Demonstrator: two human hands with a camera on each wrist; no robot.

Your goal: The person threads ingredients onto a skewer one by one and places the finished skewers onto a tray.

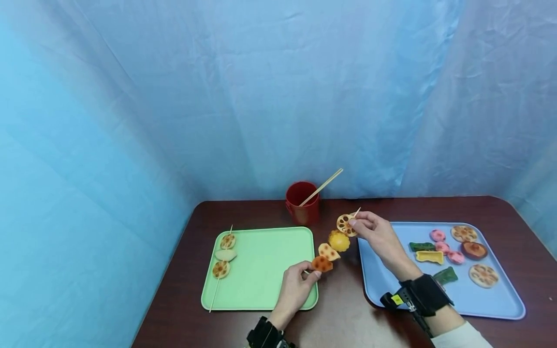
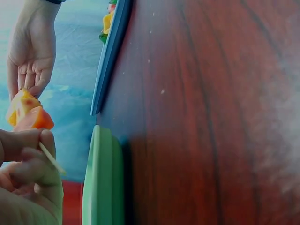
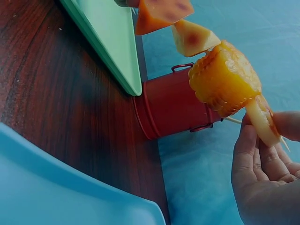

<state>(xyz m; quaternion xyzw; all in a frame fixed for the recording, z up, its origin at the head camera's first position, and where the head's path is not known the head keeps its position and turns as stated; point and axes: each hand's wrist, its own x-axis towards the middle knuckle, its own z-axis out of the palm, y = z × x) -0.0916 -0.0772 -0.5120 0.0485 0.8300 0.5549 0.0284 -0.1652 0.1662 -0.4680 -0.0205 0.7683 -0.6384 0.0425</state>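
A wooden skewer hangs in the air between the two trays, threaded with an orange wedge (image 1: pixel 322 264), a pale wedge (image 1: pixel 329 252), a corn piece (image 1: pixel 339 240) and a lotus root slice (image 1: pixel 345 224). My left hand (image 1: pixel 298 285) pinches the skewer's lower end beside the orange wedge (image 2: pixel 36 118). My right hand (image 1: pixel 377 232) pinches the lotus slice (image 3: pixel 260 120) near the skewer's tip, just past the corn (image 3: pixel 225 79). A finished skewer (image 1: pixel 223 256) with three pieces lies on the green tray (image 1: pixel 265 285).
A red cup (image 1: pixel 302 203) holding a bare skewer stands at the back between the trays. The blue tray (image 1: pixel 491 299) on the right holds several loose food pieces. Blue cloth hangs behind the dark wooden table (image 1: pixel 344 319).
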